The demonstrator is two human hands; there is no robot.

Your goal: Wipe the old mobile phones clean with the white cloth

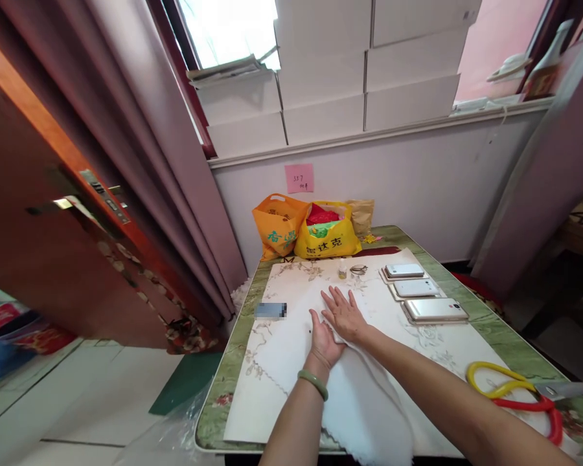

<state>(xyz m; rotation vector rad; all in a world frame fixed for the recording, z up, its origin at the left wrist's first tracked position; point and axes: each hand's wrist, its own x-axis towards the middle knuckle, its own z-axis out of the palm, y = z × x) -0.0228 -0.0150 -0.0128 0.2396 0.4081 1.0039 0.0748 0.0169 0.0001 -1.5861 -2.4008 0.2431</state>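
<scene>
A piece of white cloth point(369, 401) with a wavy edge lies across the table in front of me, its near end reaching the front edge. My left hand point(326, 343), with a green bangle point(313, 384) on the wrist, rests on the cloth palm up, thumb stretched out. Its other fingers are partly hidden by the cloth and my right hand. My right hand point(344, 315) lies palm down just beyond it, fingers spread, over a fold of the cloth. Neither hand visibly grips anything.
Three phones point(436, 309) lie at the right, scissors point(510, 388) nearer me. Glasses point(358, 269) and a small bottle point(342, 268) stand beyond my hands. A pixelated flat rectangle point(271, 310) lies left. An orange bag point(279, 226) and yellow bag point(328, 236) stand at the back.
</scene>
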